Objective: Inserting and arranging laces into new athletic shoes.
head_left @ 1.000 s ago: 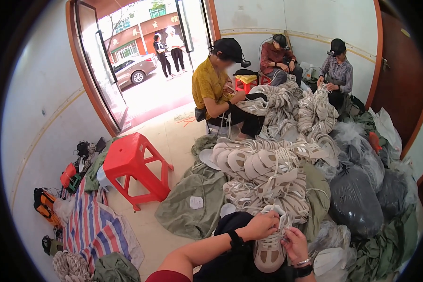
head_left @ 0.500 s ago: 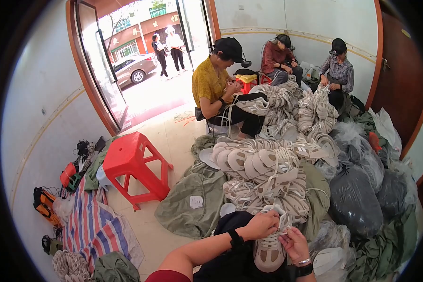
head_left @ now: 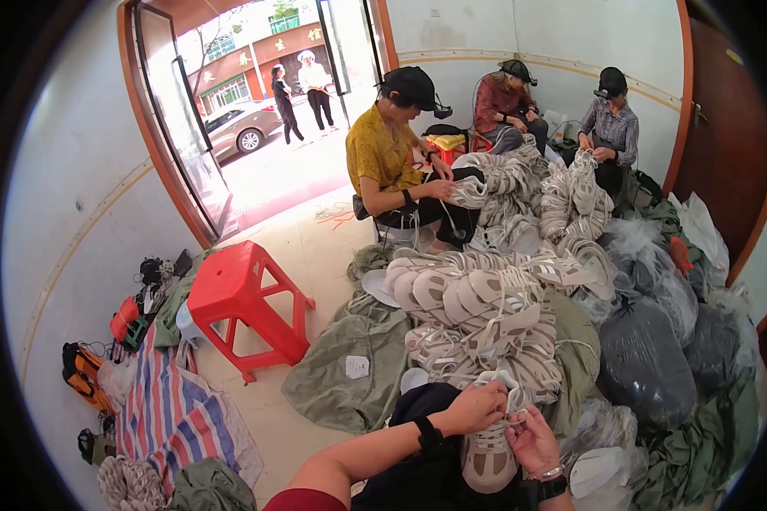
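Observation:
A beige and brown sneaker upper rests on my lap with its toe toward me. My left hand reaches over the tongue end with its fingers closed on the pale shoelace. From the right, my right hand pinches the same lace by the top eyelets. The fingertips nearly meet there, so the exact grip is partly hidden. Just beyond my hands lies a big heap of similar shoe uppers, laced together in bundles.
A red plastic stool stands left of a green cloth sack. Black bags in clear plastic crowd the right side. Across the heap sits a co-worker in yellow; two more sit farther back. Striped sheeting lies left.
My hands and the sneaker upper stay almost in place. The co-worker in yellow has lowered both hands to the upper on the lap. Outside the door, two people have shifted slightly.

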